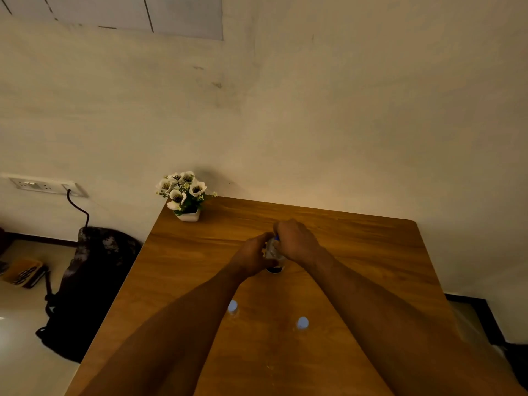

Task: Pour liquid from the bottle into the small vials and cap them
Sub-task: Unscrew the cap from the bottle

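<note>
A clear plastic bottle (273, 254) with dark liquid at its base stands upright in the middle of the wooden table (371, 252). My left hand (253, 255) grips its body from the left. My right hand (297, 240) is curled over its top, where a bit of blue cap shows; most of the bottle is hidden by both hands. Two small clear vials with pale caps stand nearer to me, one (233, 307) beside my left forearm and the other (302, 322) between my forearms.
A small white pot of artificial white flowers (185, 195) sits at the table's far left corner against the wall. On the floor to the left lie a dark backpack (91, 281) and a cable running from a wall socket (48, 186).
</note>
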